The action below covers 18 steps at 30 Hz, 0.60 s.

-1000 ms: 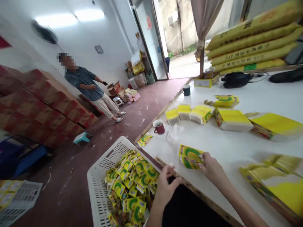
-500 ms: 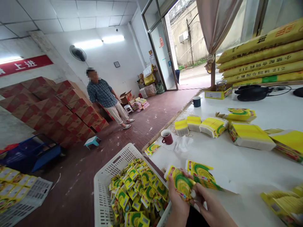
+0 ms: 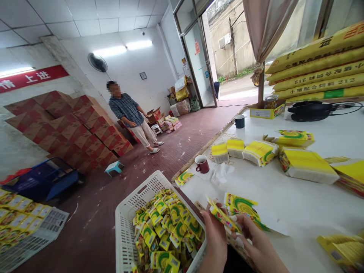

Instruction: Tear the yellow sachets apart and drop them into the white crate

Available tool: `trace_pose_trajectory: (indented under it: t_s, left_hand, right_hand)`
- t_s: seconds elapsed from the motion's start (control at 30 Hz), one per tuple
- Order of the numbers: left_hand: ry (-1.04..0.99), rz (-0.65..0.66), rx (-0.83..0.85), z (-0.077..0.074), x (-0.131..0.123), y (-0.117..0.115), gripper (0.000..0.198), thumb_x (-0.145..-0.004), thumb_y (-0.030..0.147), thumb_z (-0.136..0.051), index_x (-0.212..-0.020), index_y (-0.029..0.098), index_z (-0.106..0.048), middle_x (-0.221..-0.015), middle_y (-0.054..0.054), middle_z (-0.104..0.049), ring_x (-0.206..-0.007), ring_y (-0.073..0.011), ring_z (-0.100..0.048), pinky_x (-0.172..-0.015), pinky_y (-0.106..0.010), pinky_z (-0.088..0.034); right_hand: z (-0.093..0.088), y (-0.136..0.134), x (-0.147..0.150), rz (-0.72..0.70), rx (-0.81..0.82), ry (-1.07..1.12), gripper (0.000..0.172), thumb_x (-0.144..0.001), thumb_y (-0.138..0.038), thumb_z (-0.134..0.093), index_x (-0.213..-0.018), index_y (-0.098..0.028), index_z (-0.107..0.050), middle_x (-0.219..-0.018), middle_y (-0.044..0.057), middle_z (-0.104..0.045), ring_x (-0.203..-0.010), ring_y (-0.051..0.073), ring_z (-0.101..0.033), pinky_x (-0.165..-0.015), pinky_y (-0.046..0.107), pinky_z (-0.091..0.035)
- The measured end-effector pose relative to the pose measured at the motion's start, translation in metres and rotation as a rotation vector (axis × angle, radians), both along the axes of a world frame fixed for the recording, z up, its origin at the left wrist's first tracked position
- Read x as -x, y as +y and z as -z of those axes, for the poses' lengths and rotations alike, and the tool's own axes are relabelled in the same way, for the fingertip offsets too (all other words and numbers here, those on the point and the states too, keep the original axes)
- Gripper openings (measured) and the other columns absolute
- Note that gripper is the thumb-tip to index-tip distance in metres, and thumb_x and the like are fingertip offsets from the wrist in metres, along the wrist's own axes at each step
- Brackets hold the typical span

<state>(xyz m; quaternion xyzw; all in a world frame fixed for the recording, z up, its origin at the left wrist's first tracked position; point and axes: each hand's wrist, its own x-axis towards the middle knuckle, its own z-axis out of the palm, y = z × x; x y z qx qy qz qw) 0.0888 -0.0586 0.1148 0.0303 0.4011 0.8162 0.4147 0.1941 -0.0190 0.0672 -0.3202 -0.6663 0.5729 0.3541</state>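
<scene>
Between my two hands is a small yellow printed box, tilted so that its narrow side faces me. My left hand grips its left end, and my right hand has its fingers closed on the right end. Just beyond my hands, flat yellow-and-green cartons lie on the white table. Left of my hands stands a white plastic crate, heaped with small filled yellow boxes.
A maroon mug, a dark mug and stacks of folded yellow cartons stand on the table. Yellow sacks are piled at right. A person stands near stacked brown boxes; a blue stool is on the floor.
My hands have turned the yellow box from its broad face to its narrow edge. The person across the room has raised a forearm. The view has shifted slightly.
</scene>
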Motion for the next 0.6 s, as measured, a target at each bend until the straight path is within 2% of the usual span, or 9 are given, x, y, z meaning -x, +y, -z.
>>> trace_pose_trajectory:
  t_s: [0.1,0.17,0.23,0.3,0.47,0.6]
  left_hand:
    - [0.041,0.078,-0.012,0.006,-0.005,0.001,0.060,-0.053,0.064,-0.091,-0.087,0.016,-0.077,-0.089,-0.008,-0.076,-0.084,-0.0204,-0.070,-0.076,-0.029,-0.054]
    - [0.058,0.043,0.048,0.012,-0.007,0.000,0.053,-0.052,0.057,-0.094,-0.081,0.016,-0.076,-0.082,-0.006,-0.076,-0.074,-0.0176,-0.069,-0.071,-0.027,-0.053]
    - [0.067,0.004,0.092,0.016,-0.007,-0.002,0.053,-0.048,0.058,-0.095,-0.071,0.015,-0.074,-0.071,-0.004,-0.074,-0.062,-0.0150,-0.065,-0.065,-0.027,-0.052]
    - [0.101,0.030,0.085,0.014,-0.006,-0.005,0.051,-0.050,0.058,-0.094,-0.067,0.015,-0.072,-0.068,-0.003,-0.074,-0.060,-0.0147,-0.065,-0.065,-0.027,-0.053]
    - [0.222,0.102,0.013,-0.003,0.003,-0.012,0.042,-0.060,0.051,-0.092,-0.078,0.017,-0.076,-0.079,-0.005,-0.078,-0.072,-0.0187,-0.072,-0.073,-0.029,-0.057]
    - [0.312,0.158,0.031,0.001,0.013,-0.012,0.041,-0.065,0.052,-0.089,-0.077,0.015,-0.076,-0.079,-0.006,-0.077,-0.073,-0.0201,-0.072,-0.077,-0.033,-0.057]
  right_hand:
    - [0.002,0.011,-0.006,0.031,0.065,0.127,0.037,-0.082,-0.054,-0.064,-0.100,-0.022,-0.065,-0.087,0.006,-0.069,-0.083,0.024,-0.067,-0.077,0.033,-0.058]
    - [0.003,0.011,-0.007,0.029,0.097,0.163,0.040,-0.081,-0.058,-0.065,-0.097,-0.021,-0.066,-0.086,0.006,-0.069,-0.081,0.023,-0.067,-0.076,0.033,-0.059]
    - [0.003,0.007,-0.006,0.042,0.096,0.168,0.039,-0.081,-0.060,-0.067,-0.090,-0.021,-0.066,-0.081,0.005,-0.067,-0.077,0.022,-0.066,-0.072,0.031,-0.059]
    - [0.002,0.004,-0.007,0.058,0.093,0.171,0.038,-0.082,-0.059,-0.066,-0.086,-0.021,-0.066,-0.079,0.004,-0.067,-0.074,0.021,-0.065,-0.069,0.029,-0.058]
    - [-0.003,0.004,-0.014,-0.003,0.032,0.097,0.032,-0.085,-0.052,-0.064,-0.080,-0.021,-0.067,-0.075,0.003,-0.065,-0.069,0.020,-0.060,-0.063,0.027,-0.055]
    - [-0.008,0.007,-0.020,0.019,-0.109,0.009,0.030,-0.088,-0.046,-0.058,-0.073,-0.021,-0.064,-0.069,0.002,-0.062,-0.065,0.018,-0.058,-0.061,0.026,-0.053]
